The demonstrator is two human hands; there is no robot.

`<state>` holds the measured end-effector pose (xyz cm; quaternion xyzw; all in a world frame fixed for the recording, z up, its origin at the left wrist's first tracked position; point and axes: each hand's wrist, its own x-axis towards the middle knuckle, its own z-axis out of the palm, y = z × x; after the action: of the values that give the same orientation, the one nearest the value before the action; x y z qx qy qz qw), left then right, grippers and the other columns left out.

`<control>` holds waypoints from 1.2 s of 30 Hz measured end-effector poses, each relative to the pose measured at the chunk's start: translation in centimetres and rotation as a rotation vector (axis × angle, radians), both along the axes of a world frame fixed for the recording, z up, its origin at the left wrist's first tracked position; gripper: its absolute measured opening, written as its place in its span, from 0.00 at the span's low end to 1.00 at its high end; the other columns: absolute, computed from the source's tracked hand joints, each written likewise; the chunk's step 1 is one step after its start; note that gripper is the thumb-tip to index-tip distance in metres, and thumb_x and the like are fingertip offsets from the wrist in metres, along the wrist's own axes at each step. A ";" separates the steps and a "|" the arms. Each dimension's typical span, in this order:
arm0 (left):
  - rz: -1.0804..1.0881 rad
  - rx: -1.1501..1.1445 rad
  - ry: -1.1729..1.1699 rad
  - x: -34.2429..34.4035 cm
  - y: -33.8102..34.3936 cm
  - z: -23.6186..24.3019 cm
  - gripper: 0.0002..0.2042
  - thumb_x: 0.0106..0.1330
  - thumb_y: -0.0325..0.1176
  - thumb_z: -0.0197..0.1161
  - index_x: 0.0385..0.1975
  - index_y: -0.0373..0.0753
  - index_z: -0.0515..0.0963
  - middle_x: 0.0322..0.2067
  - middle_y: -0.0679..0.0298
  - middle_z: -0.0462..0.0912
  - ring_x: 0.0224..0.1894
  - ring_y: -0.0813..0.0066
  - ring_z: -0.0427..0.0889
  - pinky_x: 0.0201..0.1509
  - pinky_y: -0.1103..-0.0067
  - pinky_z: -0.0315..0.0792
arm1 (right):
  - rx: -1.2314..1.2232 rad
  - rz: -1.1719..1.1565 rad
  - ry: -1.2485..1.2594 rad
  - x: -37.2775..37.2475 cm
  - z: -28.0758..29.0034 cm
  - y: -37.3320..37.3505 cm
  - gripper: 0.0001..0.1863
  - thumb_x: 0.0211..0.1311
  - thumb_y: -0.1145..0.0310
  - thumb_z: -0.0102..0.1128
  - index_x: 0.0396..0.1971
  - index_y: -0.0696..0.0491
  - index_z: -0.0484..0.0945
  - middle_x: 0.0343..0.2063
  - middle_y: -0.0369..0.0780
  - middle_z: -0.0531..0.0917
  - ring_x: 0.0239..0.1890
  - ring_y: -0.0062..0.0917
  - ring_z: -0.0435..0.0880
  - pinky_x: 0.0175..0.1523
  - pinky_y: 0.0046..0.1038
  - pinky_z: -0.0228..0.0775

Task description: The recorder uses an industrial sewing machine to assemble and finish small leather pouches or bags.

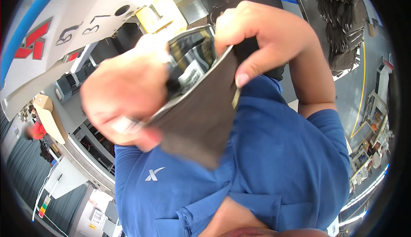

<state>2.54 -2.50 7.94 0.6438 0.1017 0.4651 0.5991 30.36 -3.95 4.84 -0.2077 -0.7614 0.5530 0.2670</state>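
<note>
A dark brown fabric piece (199, 117), pouch-like, with a pale edge and a shiny, patterned dark inner side, is held up in front of my chest. My right hand (267, 35) pinches its upper right edge, the thumb outside and fingers over the rim. My left hand (124, 91) is curled at the left edge of the piece, badly blurred by motion. A small white patch (127, 125) shows by the left fingers; what it is, I cannot make out. The fabric's lower corner hangs blurred over my blue shirt (282, 160).
At the left stands a large white machine (85, 31) with a blue hose (25, 18). Beyond my hands is a yellow panel (156, 10). Dark pieces with pale edges (342, 27) lie stacked at the upper right. A person in red (38, 130) is far left.
</note>
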 end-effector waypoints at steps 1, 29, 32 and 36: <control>-0.210 0.045 -0.137 -0.5 1.8 0.2 0.15 0.58 0.40 0.75 0.21 0.43 0.74 0.20 0.71 0.73 0.25 0.73 0.71 0.44 0.65 0.66 | 0.176 -0.075 -0.065 0.2 -1.5 0.1 0.17 0.52 0.62 0.75 0.32 0.58 0.81 0.27 0.41 0.82 0.34 0.36 0.80 0.40 0.34 0.70; 0.044 -0.779 0.439 -10.2 -4.0 -0.1 0.37 0.48 0.09 0.51 0.66 0.21 0.64 0.56 0.49 0.80 0.59 0.66 0.81 0.65 0.75 0.71 | 1.045 -0.466 -0.065 -8.9 7.9 -5.1 0.20 0.18 0.60 0.58 0.18 0.56 0.78 0.18 0.36 0.72 0.15 0.21 0.60 0.21 0.27 0.43; 0.004 -0.734 0.346 -10.3 -3.9 -0.4 0.37 0.48 0.11 0.53 0.66 0.19 0.63 0.57 0.46 0.79 0.60 0.62 0.80 0.66 0.73 0.70 | 1.043 -0.484 -0.002 -8.6 8.2 -4.9 0.21 0.17 0.59 0.58 0.18 0.58 0.78 0.18 0.39 0.72 0.15 0.22 0.60 0.20 0.26 0.42; -0.004 -0.768 0.286 -10.0 -4.1 -0.1 0.37 0.48 0.12 0.55 0.66 0.17 0.63 0.56 0.44 0.79 0.60 0.60 0.80 0.67 0.72 0.70 | 1.020 -0.480 -0.027 -8.3 8.5 -4.9 0.21 0.17 0.60 0.59 0.18 0.58 0.77 0.17 0.38 0.71 0.15 0.22 0.60 0.20 0.26 0.43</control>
<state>-7.48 -6.57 7.80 0.4316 0.3492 0.2980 0.7765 22.08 -8.84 13.30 -0.2268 -0.8669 0.0361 0.4424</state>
